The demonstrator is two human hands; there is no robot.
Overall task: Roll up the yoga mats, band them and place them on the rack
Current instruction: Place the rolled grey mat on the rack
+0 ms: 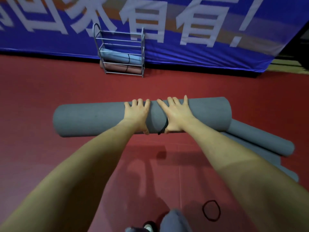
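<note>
So a rolled grey yoga mat (93, 120) is being held up off the red floor (50, 91) with both hands, lying crosswise to the view. The left hand (136, 113) is being wrapped over the roll near its middle, fingers curled over the top and thumb tucked underneath. The right hand (174, 114) is being kept just beside it, fingers spread over the top, thumb underneath at the black band (165, 123) that is circling the roll between the two hands.

A second grey mat (260, 139) is being left on the floor toward the right edge, only partly rolled, with its flat tail (287, 173) running toward the near right. A loose black band (211, 210) is being left on the floor near the bottom edge, beside a knee (175, 220) and a shoe (148, 227).

At the far edge of the floor, a metal rack (119, 51) is being stood against a blue banner (217, 52) with big white characters. Two banded rolls are being stored on it already: a light blue mat (115, 56) over a pink mat (115, 67) on the lowest shelf.
</note>
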